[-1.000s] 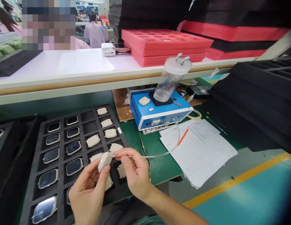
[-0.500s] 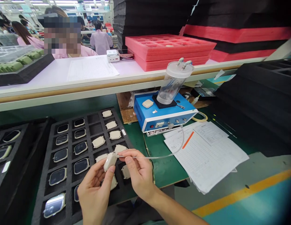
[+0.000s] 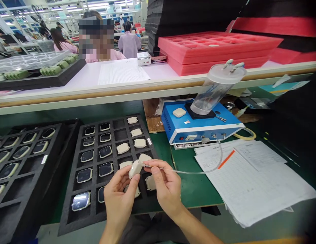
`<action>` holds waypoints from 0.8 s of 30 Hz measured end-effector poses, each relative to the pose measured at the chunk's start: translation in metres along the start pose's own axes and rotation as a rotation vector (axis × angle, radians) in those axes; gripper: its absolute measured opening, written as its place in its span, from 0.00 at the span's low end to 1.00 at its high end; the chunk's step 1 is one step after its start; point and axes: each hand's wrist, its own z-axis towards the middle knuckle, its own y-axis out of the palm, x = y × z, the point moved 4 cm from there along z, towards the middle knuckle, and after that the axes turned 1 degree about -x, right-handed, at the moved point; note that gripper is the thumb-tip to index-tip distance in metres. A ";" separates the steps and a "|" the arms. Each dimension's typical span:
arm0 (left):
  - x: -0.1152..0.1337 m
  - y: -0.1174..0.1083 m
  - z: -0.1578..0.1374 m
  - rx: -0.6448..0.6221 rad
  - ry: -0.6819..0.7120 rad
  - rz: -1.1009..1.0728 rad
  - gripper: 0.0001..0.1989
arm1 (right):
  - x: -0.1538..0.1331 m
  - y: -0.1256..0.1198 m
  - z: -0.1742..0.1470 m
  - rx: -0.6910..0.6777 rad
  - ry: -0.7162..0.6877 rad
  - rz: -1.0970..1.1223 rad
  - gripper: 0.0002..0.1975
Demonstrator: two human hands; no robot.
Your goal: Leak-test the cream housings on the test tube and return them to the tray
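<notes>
My left hand [image 3: 118, 195] pinches a cream watch case [image 3: 135, 169] between thumb and fingers, tilted on edge above a black foam tray [image 3: 96, 152]. In my right hand [image 3: 168, 188], thumb and fingers close on the end of a clear thin tube [image 3: 190, 173]. Its tip meets the side of the case; whether it sits inside a hole is too small to tell. The tube curves back to the front of a blue box [image 3: 203, 131]. Cream watch cases and dark-screened watches lie in the tray's compartments, some partly behind my hands.
On the blue box stand a clear cylinder [image 3: 211, 91] and another cream case [image 3: 179, 112]. Papers [image 3: 252, 183] with an orange strip [image 3: 226, 159] lie at right. A second tray [image 3: 33, 183] is at left. Red foam trays [image 3: 183, 56] rest on the shelf; a person sits beyond.
The view has swung left, so the scene sits further right and more of the left tray shows. Both hands keep the same hold on the watch case and tube.
</notes>
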 end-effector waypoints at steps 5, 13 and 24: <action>-0.001 0.000 0.000 0.002 0.004 0.000 0.13 | 0.001 0.000 0.000 0.003 0.001 -0.006 0.09; -0.008 -0.002 0.001 0.030 -0.016 0.010 0.16 | 0.003 0.001 0.004 -0.014 -0.001 -0.006 0.10; -0.002 0.000 0.004 0.071 -0.024 -0.011 0.16 | 0.004 0.002 0.005 -0.014 0.020 0.030 0.10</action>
